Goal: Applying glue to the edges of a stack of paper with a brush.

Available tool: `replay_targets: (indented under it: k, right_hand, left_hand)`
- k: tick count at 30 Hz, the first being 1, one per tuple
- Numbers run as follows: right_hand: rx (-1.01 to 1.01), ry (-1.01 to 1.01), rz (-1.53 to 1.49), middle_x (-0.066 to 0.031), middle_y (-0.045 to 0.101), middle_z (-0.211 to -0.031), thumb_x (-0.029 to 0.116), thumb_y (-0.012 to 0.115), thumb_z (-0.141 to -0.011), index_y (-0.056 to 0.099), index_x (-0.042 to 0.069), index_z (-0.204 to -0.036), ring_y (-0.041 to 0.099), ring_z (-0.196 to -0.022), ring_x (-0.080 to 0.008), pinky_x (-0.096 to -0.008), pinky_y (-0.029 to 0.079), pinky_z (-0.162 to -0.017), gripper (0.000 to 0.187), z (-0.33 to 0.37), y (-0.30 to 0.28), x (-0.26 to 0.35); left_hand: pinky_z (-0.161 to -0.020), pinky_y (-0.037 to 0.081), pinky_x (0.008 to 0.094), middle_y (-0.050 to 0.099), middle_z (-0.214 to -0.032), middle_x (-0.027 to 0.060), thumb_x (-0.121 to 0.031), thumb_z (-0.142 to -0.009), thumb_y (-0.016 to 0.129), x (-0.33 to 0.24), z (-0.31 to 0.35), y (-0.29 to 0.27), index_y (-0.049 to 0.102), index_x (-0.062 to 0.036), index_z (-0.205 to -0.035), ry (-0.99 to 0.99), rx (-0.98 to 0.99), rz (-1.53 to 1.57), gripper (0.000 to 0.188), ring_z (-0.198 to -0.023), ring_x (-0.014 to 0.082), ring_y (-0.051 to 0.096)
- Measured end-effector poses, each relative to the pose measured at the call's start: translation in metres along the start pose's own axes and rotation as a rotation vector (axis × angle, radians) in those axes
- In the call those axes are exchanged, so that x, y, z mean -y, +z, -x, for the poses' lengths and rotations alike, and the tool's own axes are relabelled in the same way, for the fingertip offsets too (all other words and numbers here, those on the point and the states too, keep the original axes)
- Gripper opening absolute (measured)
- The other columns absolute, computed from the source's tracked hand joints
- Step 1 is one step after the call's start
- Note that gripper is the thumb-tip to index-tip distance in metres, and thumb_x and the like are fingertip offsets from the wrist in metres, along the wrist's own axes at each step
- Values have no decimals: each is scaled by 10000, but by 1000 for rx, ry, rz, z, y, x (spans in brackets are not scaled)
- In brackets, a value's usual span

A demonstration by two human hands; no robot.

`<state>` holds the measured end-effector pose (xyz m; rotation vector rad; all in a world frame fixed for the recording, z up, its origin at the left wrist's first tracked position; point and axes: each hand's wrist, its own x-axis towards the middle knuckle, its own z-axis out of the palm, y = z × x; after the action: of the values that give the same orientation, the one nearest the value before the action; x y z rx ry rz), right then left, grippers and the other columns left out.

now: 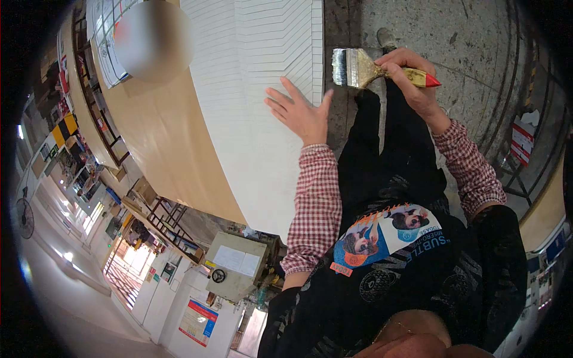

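My right hand [412, 77] grips a wide flat paintbrush [370, 68] by its handle, which is yellowish with a red tip. Its pale, smeared bristles point left, just off the edge of the white sheets. Fingers spread, my left hand [303, 113] rests palm down on or just over the white sheets [250, 65]. Many thin, stepped lines run across them, like the edges of overlapping paper. The sheets' right edge lies between the brush and my left hand. Whether the bristles are wet cannot be made out.
Tan board or tabletop [173, 137] extends left of the sheets. A greenish machine [236, 262] with a black handwheel stands at the lower left. Concrete floor [471, 53] lies to the right, with a red-and-white carton [522, 140]. A blurred patch hides part of the upper left.
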<state>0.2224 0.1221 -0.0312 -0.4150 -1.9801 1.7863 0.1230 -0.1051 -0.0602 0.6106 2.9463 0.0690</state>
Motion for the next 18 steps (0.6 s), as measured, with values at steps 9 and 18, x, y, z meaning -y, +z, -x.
replay_targets:
  k: [9,18]
  right_hand:
    - [6,-135,109,-65,667,-874,135,579,-913,654,8,-873,625,-754,-113,-251,502,-670,153,0,7,-6]
    - [-11,-132,109,-67,658,-839,100,599,-887,650,-3,-879,622,-724,-122,-253,498,-653,115,3,30,-15]
  left_hand:
    - [-1053,295,551,184,-1473,354,-501,-761,696,39,31,-30,227,-58,-1483,54,229,143,968,-1324,574,215]
    - [-976,415,470,385,-1394,320,-478,-794,641,50,13,-56,360,-86,-1439,90,342,264,805,-1243,547,395]
